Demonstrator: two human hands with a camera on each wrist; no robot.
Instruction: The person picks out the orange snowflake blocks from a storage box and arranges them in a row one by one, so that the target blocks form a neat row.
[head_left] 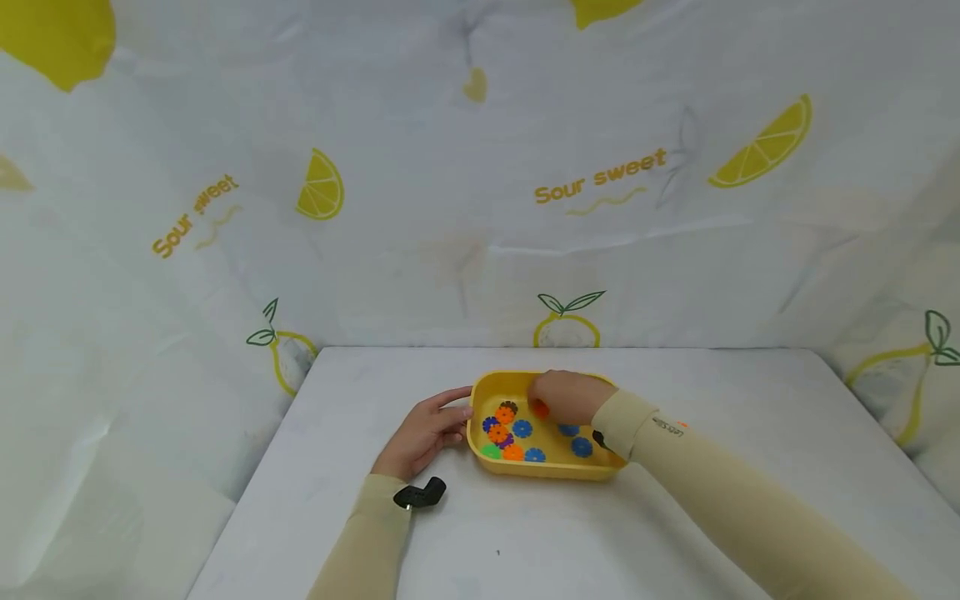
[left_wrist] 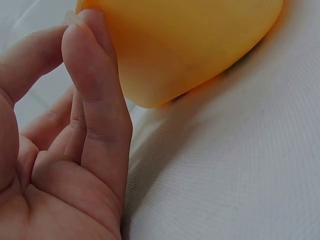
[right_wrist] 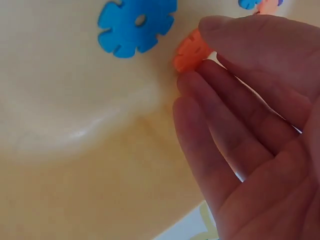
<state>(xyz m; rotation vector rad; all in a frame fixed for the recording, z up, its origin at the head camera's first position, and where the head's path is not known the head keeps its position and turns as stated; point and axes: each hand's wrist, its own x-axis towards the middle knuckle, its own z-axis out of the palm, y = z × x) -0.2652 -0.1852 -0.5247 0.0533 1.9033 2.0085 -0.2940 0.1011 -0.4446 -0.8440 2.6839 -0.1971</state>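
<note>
A yellow plastic tray (head_left: 543, 471) holds several notched snowflake discs. My left hand (head_left: 423, 433) is at the tray's left side, its fingertips right at the outer wall; that wall (left_wrist: 190, 55) fills the top of the left wrist view. Inside the tray, my right hand (head_left: 570, 397) pinches an orange snowflake disc (right_wrist: 190, 52) between thumb and fingers. Close to those fingertips lies a blue snowflake disc (right_wrist: 122, 30). Orange discs (head_left: 513, 452), a green disc (head_left: 491, 451) and more blue discs (head_left: 581, 447) spread over the tray floor. The right forearm covers the tray's right end.
The tray stands on a white tabletop (head_left: 480, 550). A white backdrop (head_left: 420, 250) with lemon prints hangs behind and at the sides. Black wrist-worn pieces (head_left: 420, 494) sit on the sleeves. A bit of orange (head_left: 681, 424) shows just beyond the right sleeve.
</note>
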